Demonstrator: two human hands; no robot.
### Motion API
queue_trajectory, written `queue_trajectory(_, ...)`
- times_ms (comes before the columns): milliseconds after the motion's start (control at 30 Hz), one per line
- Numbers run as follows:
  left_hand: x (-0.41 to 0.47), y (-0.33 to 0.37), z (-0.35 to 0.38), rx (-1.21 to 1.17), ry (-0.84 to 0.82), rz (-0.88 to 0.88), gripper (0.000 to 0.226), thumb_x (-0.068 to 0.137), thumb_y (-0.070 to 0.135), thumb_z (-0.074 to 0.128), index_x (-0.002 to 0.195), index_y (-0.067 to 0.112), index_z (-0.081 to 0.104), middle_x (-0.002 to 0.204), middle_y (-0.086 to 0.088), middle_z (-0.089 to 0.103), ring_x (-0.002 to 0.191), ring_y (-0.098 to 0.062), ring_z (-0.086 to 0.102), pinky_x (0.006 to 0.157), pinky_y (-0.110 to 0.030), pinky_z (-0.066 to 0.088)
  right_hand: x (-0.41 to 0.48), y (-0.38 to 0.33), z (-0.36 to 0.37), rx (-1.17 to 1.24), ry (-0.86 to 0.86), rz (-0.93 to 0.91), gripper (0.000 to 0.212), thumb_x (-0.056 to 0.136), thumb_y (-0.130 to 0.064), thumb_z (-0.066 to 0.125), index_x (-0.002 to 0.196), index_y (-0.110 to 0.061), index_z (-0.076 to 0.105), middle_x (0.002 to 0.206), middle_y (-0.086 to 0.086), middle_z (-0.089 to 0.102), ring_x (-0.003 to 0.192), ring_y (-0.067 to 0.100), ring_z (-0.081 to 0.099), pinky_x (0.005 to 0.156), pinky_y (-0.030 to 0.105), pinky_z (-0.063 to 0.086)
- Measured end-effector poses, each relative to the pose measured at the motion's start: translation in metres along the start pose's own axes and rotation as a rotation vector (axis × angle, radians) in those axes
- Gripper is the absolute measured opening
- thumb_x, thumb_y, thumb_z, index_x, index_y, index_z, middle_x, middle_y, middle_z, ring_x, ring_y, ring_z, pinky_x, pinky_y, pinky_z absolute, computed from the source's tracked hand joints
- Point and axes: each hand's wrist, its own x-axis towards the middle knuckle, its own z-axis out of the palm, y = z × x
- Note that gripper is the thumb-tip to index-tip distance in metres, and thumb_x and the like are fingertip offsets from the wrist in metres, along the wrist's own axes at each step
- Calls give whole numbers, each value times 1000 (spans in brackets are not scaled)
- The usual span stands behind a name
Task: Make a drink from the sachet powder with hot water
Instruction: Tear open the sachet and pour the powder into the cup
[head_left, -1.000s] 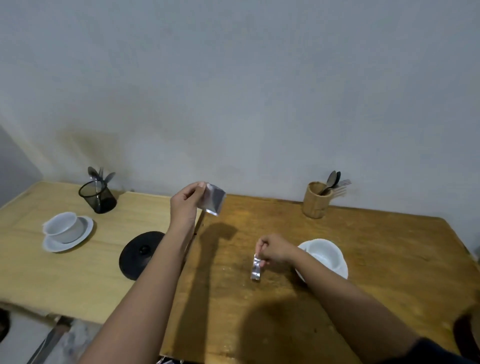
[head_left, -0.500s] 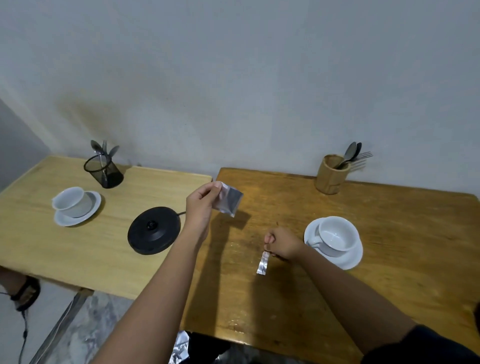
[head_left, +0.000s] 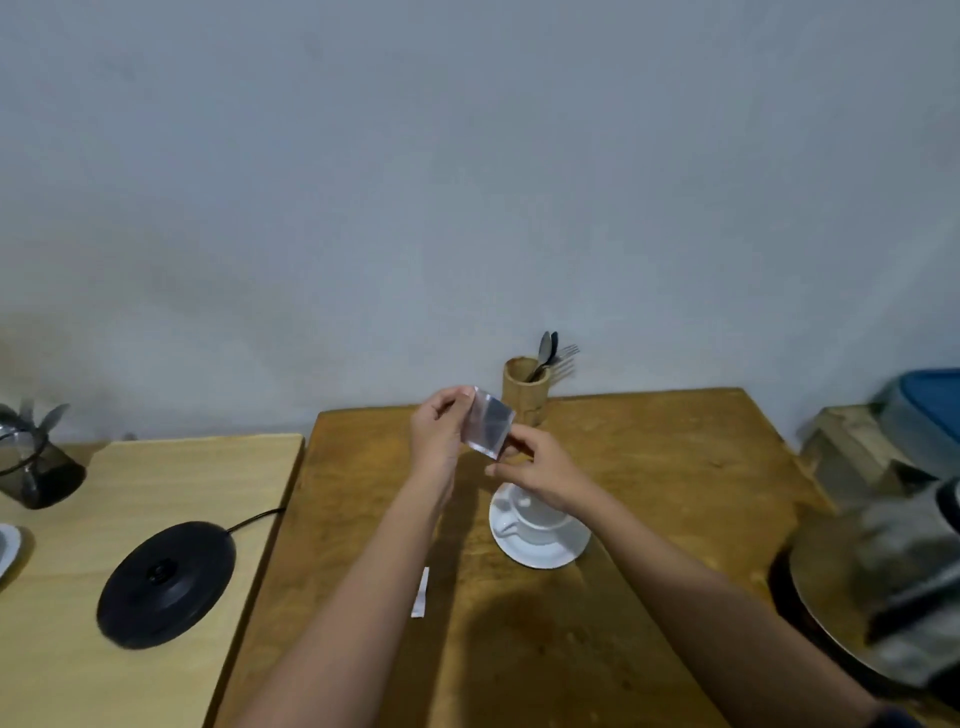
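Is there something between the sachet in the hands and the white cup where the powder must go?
Nothing visible blocks it. The sachet, pinched by the left hand and right hand, is above the white cup. Only the right hand partly overlaps the cup's rim in this view.

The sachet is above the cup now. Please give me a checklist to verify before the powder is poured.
1. Sachet in the grip of both hands, left hand and right hand: ok.
2. Torn strip lies on the table, so top removed: ok.
3. Cup upright on saucer: ok.
4. Sachet mouth aimed into cup: cannot tell.
5. Cup empty and dry: cannot tell, hand covers it.
6. Kettle on the black base: not ok.
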Motion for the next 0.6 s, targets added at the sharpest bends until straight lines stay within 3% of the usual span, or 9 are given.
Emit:
queue_trajectory(67,-1,-6,19,14,-5,8,10,89,9,57,95,6,64,77,3,62,72,-7,56,62,-8,48,-10,6,-15,4,-4,-3,24,77,-2,70,99,-9,62,81,0,59,75,9,53,73,22,45)
queue_trajectory(167,-6,-12,43,28,-38,6,15,89,9,56,98,1,65,76,2,61,70,-6,54,53,-1,45,-21,15,-31,27,74,-18,10,80,-12,70,86,-12,62,75,5,55,71,14,51,68,26,43)
queue_trajectory(300,-14,-16,59,89,-95,12,20,90,14,55,102,2,65,79,5,62,73,-4,55,55,-5,47,-32,25,-49,39,163,-2,6,86,-12,64,82,-7,62,74,8,58,71,15,54,67,24,46)
queue_trajectory(400,-15,-19,60,112,-134,21,15,89,13,57,102,7,63,81,5,62,76,-7,57,61,-12,48,-37,32,-60,169,258,14,13,90,-8,57,81,-14,65,73,3,62,65,5,59,64,16,50)
queue_trajectory(533,-16,-30,54,209,-241,47,10,84,7,64,88,14,59,79,3,59,74,-8,56,63,-10,51,-33,39,-66,390,428,66,21,93,-6,52,78,-16,63,73,5,63,64,13,61,57,15,51)
queue_trajectory(600,-16,-36,51,295,-305,48,16,81,4,65,86,17,57,76,2,57,71,-8,54,63,-11,49,-30,41,-65,418,469,97,22,94,-6,50,75,-16,59,74,3,61,61,7,62,51,11,48)
